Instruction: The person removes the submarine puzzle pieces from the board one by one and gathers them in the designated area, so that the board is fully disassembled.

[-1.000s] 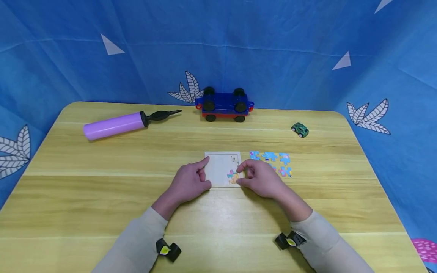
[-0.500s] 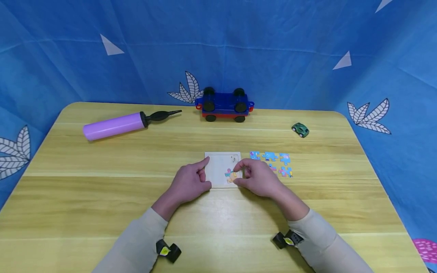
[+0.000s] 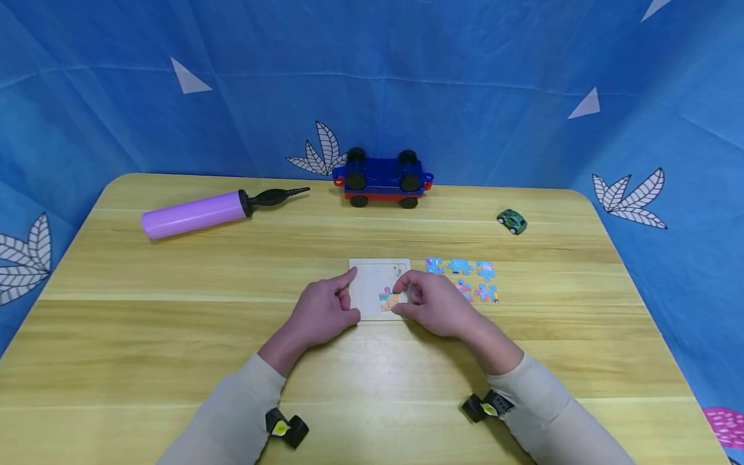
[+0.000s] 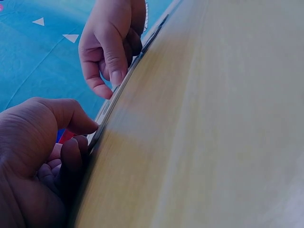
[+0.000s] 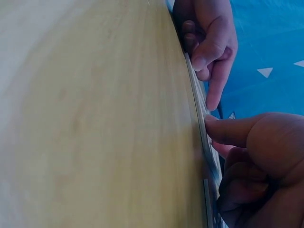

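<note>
In the head view a thin white puzzle board (image 3: 366,281) lies flat near the middle of the wooden table. My left hand (image 3: 321,311) holds its left edge, thumb at the near corner and index finger farther up. Over the board's lower part, my right hand (image 3: 436,303) pinches a jigsaw piece (image 3: 387,299) coloured teal, pink and orange between thumb and forefinger. Whether that piece touches the board is hard to tell. Right of the board lie several loose blue and pink jigsaw pieces (image 3: 460,266), some partly behind the right hand. Both wrist views show the thin board edge-on between the two hands.
Toward the back left is a purple hand pump (image 3: 194,215) with a black nozzle. A blue and red toy wagon (image 3: 383,175) rests on its side at the back edge. At the back right stands a small green toy car (image 3: 512,221). Behind the table hangs a blue cloth.
My right hand has slid the pinched jigsaw piece a short way left across the board, uncovering more of the loose pieces. The left hand has stayed on the board's edge.
</note>
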Available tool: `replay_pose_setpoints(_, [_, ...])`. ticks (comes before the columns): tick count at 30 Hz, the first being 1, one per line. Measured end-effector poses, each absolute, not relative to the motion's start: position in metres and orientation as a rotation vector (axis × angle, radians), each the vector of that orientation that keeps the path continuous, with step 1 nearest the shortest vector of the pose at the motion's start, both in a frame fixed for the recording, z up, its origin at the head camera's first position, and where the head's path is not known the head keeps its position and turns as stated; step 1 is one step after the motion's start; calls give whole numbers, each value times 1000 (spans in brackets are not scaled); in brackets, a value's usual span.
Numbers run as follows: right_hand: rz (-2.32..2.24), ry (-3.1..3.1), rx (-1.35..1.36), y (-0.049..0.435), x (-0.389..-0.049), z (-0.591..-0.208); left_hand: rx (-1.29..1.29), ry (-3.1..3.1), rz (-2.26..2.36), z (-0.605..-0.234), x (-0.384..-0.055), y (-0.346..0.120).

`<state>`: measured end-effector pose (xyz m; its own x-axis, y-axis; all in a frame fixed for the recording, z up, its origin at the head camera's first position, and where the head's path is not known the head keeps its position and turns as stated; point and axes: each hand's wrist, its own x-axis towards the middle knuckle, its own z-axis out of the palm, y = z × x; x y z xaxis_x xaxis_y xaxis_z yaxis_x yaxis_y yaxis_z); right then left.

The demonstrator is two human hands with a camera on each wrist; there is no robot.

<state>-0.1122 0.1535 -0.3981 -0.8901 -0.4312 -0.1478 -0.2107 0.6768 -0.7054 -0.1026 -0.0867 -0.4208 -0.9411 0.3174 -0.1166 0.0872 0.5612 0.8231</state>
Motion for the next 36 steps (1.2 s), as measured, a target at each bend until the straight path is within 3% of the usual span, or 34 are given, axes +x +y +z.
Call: replay_pose_setpoints(36, [-1034, 2596, -515, 151, -110, -397, 335, 2553, 1296, -420, -102, -86])
